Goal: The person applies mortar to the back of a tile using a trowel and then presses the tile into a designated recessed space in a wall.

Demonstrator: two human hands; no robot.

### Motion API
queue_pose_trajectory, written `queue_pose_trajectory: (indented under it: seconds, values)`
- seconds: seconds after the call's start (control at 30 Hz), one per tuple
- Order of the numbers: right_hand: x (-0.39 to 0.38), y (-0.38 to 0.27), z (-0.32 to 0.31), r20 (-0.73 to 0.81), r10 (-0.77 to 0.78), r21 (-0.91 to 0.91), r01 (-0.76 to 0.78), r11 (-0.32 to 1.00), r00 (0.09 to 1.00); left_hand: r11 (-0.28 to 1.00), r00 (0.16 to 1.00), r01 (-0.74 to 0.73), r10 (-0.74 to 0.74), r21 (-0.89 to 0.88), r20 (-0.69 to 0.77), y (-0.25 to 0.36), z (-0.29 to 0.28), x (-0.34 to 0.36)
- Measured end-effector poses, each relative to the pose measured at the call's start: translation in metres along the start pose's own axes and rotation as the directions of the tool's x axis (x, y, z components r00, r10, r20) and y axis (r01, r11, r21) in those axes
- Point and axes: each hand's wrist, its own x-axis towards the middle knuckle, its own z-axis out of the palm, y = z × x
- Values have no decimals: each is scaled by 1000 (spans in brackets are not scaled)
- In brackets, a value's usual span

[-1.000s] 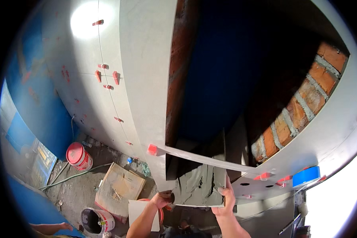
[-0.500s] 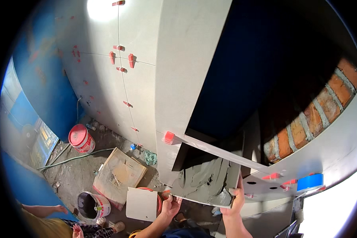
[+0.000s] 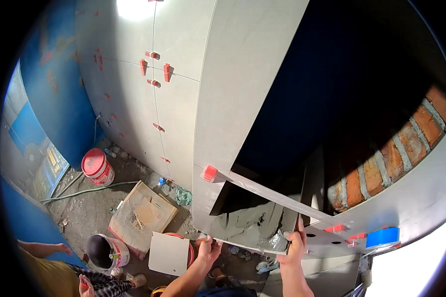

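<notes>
A tile [image 3: 248, 227] with wet grey mortar spread over its upward face is held between my two hands, just below a dark opening in the tiled wall [image 3: 238, 99]. My left hand [image 3: 209, 250] grips its near left edge, with a small orange-red bit beside the fingers. My right hand [image 3: 293, 247] clasps the right end, thumb on the near edge. The tile's far edge reaches into shadow under a narrow wall strip [image 3: 282, 193], so I cannot tell if it touches. A red levelling wedge [image 3: 210, 173] sits at the strip's left end.
Left on the floor are a red-lidded bucket [image 3: 98, 167], an open bucket [image 3: 108, 251], a flat cardboard box [image 3: 143, 213] and a loose tile [image 3: 168, 253]. Another person [image 3: 54, 277] stands lower left. A blue tape roll [image 3: 383, 238] lies right, below exposed bricks [image 3: 376, 166].
The tile has tilted and moved slightly further under the strip, so less of its mortar face shows. Both hands keep their hold. The whole view has shifted a little.
</notes>
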Motion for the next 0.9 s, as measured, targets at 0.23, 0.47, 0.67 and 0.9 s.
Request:
queue_pose_trajectory:
  seconds: [0.23, 0.47, 0.67, 0.9]
  values:
    - [40, 23, -13, -32, -235, -388, 204, 899, 972, 998, 997, -29, 33, 52, -73, -3, 42, 25]
    - [68, 24, 17, 3, -145, 95, 144, 985, 989, 999, 998, -20, 21, 25, -61, -9, 69, 39]
    - [84, 45, 24, -175, -60, 184, 93, 979, 983, 997, 994, -68, 66, -25, -92, 5, 77, 57]
    - [88, 18, 76, -94, -66, 158, 81, 984, 993, 997, 997, -69, 70, -43, 20, 7, 69, 61]
